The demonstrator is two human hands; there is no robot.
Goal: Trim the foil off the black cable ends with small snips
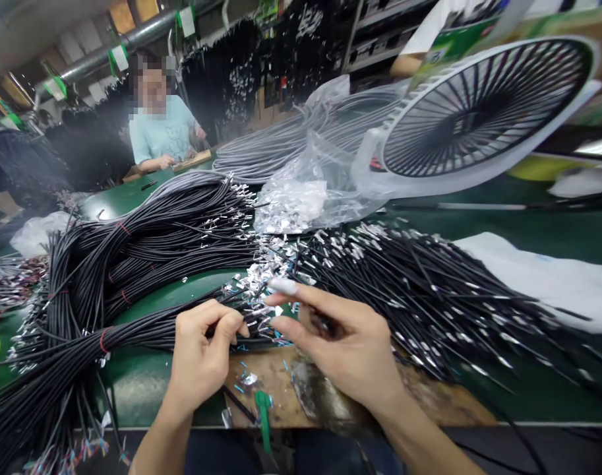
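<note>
My left hand (202,353) is closed in a pinch in front of a bundle of black cables (147,323); anything between its fingertips is too hidden to make out. To its right, my right hand (353,346) has thumb and index finger apart, with white tape (283,286) around the index fingertip. Nothing shows between those two fingers; the other fingers curl in behind. Stripped cable ends with foil and thin blue wires (261,284) lie just beyond both hands. Under the hands is a stained wooden board (275,376) with blue scraps and a green-handled tool (264,412).
More tied black cables (147,244) fill the left. Loose short black cables (419,290) spread to the right. A plastic bag (310,191) and a white fan (479,119) stand behind, near grey cable coils (275,145). A co-worker (165,132) sits across the green table (137,389).
</note>
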